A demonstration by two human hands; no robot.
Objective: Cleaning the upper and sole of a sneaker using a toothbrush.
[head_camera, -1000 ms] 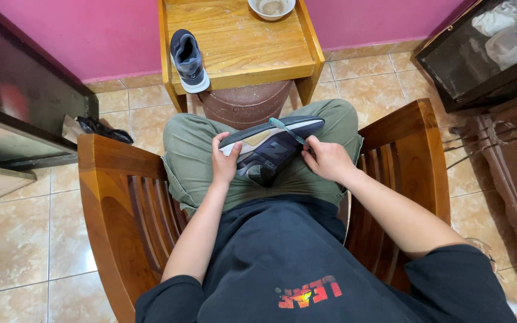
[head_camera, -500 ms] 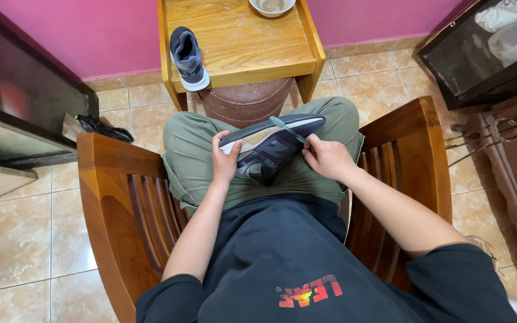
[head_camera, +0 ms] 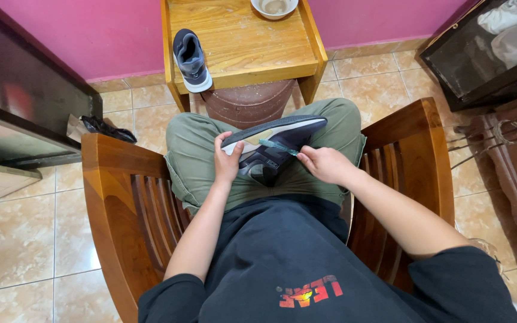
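Gripping dark sneaker (teal brush)

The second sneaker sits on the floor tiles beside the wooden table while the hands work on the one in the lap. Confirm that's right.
Not quite. The head view shows the second sneaker on the wooden table, at its left edge, not on the floor tiles. The left hand and right hand do hold the other sneaker in the lap.
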